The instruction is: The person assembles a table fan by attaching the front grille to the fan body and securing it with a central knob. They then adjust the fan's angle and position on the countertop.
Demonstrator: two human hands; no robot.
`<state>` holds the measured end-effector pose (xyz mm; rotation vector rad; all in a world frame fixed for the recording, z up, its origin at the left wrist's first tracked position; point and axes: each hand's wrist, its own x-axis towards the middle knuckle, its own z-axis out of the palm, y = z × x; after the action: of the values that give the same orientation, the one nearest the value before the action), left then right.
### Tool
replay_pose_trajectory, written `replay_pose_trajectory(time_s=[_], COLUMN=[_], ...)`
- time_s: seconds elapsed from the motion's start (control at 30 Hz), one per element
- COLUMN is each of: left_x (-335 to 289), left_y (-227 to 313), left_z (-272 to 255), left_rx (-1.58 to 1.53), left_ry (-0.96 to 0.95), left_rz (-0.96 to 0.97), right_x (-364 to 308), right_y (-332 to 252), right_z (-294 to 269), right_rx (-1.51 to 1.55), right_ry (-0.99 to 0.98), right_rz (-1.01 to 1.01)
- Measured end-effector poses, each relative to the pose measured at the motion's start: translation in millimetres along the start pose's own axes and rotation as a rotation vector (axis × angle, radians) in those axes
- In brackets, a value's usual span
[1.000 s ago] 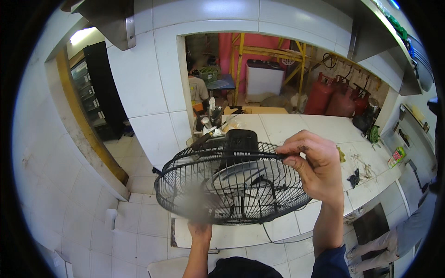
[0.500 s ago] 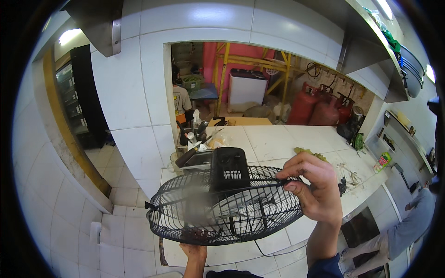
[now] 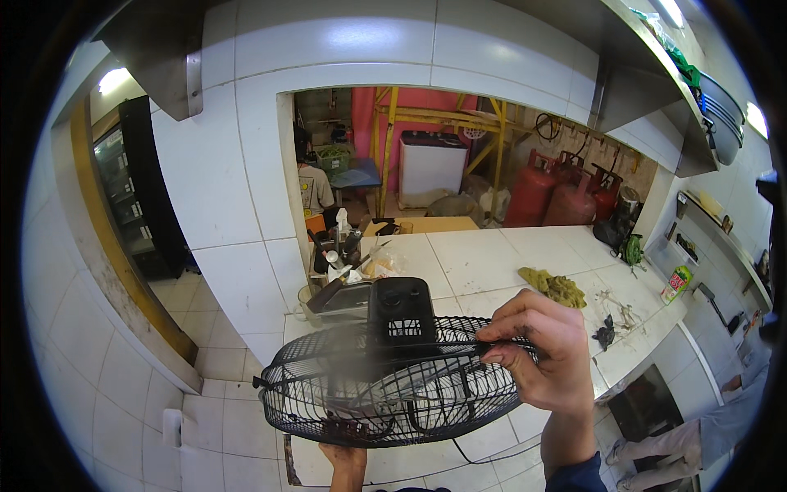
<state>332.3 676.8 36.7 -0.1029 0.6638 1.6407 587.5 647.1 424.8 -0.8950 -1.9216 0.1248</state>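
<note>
A black electric fan head (image 3: 459,402), with its wire guard and a boxy motor housing (image 3: 402,307) on the far side, is held level above the tiled counter. At the guard's right rim, my right hand (image 3: 545,353) pinches the edge between thumb and fingers. My left hand (image 3: 344,457) grips the guard from below at its near side, its fingers partly hidden behind the wires. Pale blades show through the mesh. A grey blur covers the guard's left part. From beneath the fan a thin black cord (image 3: 492,457) runs to the right.
On the white tiled counter (image 3: 475,254) lie a crumpled olive cloth (image 3: 553,287) and small dark scraps (image 3: 605,334). Utensils (image 3: 340,246) and a metal tray (image 3: 348,299) crowd the left end. Red gas cylinders (image 3: 533,193) stand beyond the opening. Another person (image 3: 697,435) is at the right.
The fan and both my hands sit slightly lower and further left in the picture. More of the olive cloth shows. The person at the right appears further toward the lower edge.
</note>
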Motion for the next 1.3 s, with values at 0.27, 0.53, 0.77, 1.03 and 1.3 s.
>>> replay_pose_trajectory(time_s=[0.27, 0.53, 0.77, 1.03, 1.3], left_x=[-6, -17, -16, -8, -13], left_y=[5, 9, 1, 5, 15], left_z=[15, 22, 17, 16, 27], left_rx=[-0.007, -0.034, -0.065, 0.055, 0.004], left_ry=[0.026, 0.014, 0.044, -0.058, -0.183], left_rz=[0.06, 0.026, 0.011, 0.027, 0.016], right_x=[2, 9, 10, 0, -15], right_y=[1, -1, -2, 0, -3], right_z=[5, -9, -8, 5, 25], right_rx=[-0.049, 0.062, 0.128, 0.05, 0.036], right_ry=[0.109, -0.096, -0.123, 0.019, 0.152], right_rz=[-0.052, 0.049, 0.082, 0.03, -0.003])
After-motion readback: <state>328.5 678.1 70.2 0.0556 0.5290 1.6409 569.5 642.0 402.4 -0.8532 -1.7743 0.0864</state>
